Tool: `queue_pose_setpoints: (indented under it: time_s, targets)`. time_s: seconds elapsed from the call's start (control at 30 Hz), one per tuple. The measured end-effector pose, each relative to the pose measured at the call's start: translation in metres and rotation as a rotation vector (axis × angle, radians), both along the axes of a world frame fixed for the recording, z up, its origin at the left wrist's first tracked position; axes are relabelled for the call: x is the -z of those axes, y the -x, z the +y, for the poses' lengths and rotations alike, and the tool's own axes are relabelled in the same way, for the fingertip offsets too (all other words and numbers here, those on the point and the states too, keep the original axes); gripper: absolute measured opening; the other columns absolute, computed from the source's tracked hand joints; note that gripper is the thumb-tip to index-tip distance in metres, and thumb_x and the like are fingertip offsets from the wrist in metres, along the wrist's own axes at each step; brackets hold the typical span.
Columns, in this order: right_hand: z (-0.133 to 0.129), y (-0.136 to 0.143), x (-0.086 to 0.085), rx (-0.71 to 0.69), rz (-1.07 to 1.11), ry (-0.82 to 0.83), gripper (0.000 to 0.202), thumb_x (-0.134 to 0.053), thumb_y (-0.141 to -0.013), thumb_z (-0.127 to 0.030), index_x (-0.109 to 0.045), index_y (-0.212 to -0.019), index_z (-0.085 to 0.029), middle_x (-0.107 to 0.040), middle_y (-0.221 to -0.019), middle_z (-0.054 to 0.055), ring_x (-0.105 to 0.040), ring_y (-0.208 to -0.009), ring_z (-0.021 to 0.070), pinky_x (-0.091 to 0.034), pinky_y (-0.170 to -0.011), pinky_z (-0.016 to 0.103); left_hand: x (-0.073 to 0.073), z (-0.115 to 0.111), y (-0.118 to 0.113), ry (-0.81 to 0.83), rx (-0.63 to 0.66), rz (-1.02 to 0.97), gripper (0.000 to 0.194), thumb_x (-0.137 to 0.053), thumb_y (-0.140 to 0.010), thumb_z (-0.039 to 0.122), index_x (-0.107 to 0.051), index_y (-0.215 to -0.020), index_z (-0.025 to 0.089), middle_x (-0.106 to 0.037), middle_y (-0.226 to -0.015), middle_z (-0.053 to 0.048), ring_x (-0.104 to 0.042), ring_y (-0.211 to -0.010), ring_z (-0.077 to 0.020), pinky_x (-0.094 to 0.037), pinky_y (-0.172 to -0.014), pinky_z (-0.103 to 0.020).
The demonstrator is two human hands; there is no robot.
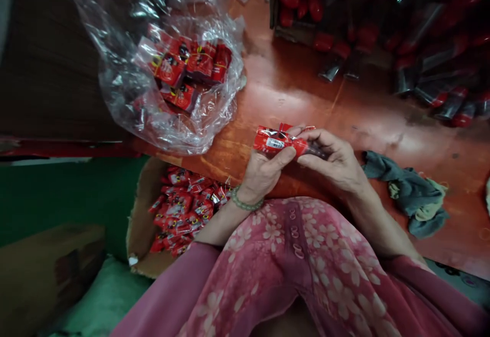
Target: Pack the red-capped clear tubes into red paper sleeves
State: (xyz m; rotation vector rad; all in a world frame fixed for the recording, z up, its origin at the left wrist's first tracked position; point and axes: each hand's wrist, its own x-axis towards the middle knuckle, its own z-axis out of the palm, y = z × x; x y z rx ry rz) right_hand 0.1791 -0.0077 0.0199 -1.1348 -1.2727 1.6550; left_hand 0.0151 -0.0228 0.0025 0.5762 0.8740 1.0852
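Observation:
In front of my body, my left hand (266, 171) is closed on a red printed plastic packet (264, 140) with a white barcode label, its thumb lying across the front. From the packet's right end comes a dark see-through bottle (316, 151), which my right hand (335, 161) pinches between thumb and fingers. How far the bottle reaches into the packet I cannot tell. Another strip of red wrapping (284, 126) shows behind the packet. A green bead bracelet (247, 201) circles my left wrist.
At the upper left, a clear plastic bag (168, 135) holds banded bundles of red packets (170, 69). Below it, a cardboard box (143, 209) contains many loose red packets. Red-capped dark bottles (451, 102) lie at the upper right. A grey-green cloth (409, 189) rests on the orange-brown table (268, 79).

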Motion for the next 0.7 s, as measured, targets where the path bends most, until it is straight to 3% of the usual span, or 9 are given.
queue_pose_setpoints:
  time_s: [0.17,0.33,0.47,0.57,0.7]
  targets:
    - [-0.014,0.013,0.011,0.026,-0.027,-0.067,0.030,-0.081,-0.084,-0.043,-0.061,-0.093,-0.023,-0.067,-0.092,-0.002,-0.060,-0.078,0.0131,-0.051,-0.074,0.026,-0.007,-0.006,-0.004,0.042,-0.122,-0.035,0.030,-0.092,-0.070,0.042,-0.083,-0.091,0.023,-0.081,-0.114,-0.006,-0.072,-0.119,-0.0272,-0.053,-0.113,-0.043]
    - [-0.025,0.005,0.013,-0.071,-0.135,-0.234,0.024,-0.077,-0.088,-0.037,-0.061,-0.098,-0.022,-0.069,-0.115,0.004,-0.063,-0.096,0.0168,-0.051,-0.087,0.031,-0.008,-0.013,0.000,0.072,-0.067,-0.026,0.032,-0.097,-0.060,0.038,-0.081,-0.083,0.021,-0.082,-0.102,-0.005,-0.076,-0.109,-0.0263,-0.056,-0.107,-0.041]
    - [-0.029,0.007,0.008,-0.059,-0.036,-0.126,0.033,-0.083,-0.081,-0.043,-0.062,-0.093,-0.022,-0.068,-0.096,0.000,-0.061,-0.079,0.0139,-0.051,-0.074,0.027,-0.006,-0.019,0.001,0.087,-0.047,-0.079,0.041,-0.098,-0.055,0.045,-0.079,-0.082,0.020,-0.080,-0.112,-0.008,-0.074,-0.113,-0.0306,-0.058,-0.102,-0.044]
    - [-0.032,0.016,0.007,0.021,0.076,-0.041,0.039,-0.088,-0.073,-0.049,-0.063,-0.088,-0.022,-0.067,-0.092,-0.002,-0.060,-0.077,0.0132,-0.051,-0.072,0.027,-0.005,-0.024,-0.002,0.057,-0.101,-0.054,0.047,-0.096,-0.056,0.052,-0.077,-0.084,0.020,-0.080,-0.110,-0.008,-0.073,-0.115,-0.0316,-0.060,-0.101,-0.045]
    - [-0.034,0.019,0.009,0.104,0.074,-0.080,0.039,-0.090,-0.070,-0.051,-0.069,-0.087,-0.022,-0.069,-0.085,-0.002,-0.060,-0.073,0.0131,-0.051,-0.074,0.028,-0.003,-0.028,-0.007,0.025,-0.195,0.003,0.042,-0.096,-0.058,0.049,-0.076,-0.083,0.021,-0.080,-0.101,-0.005,-0.074,-0.111,-0.0276,-0.060,-0.101,-0.043]
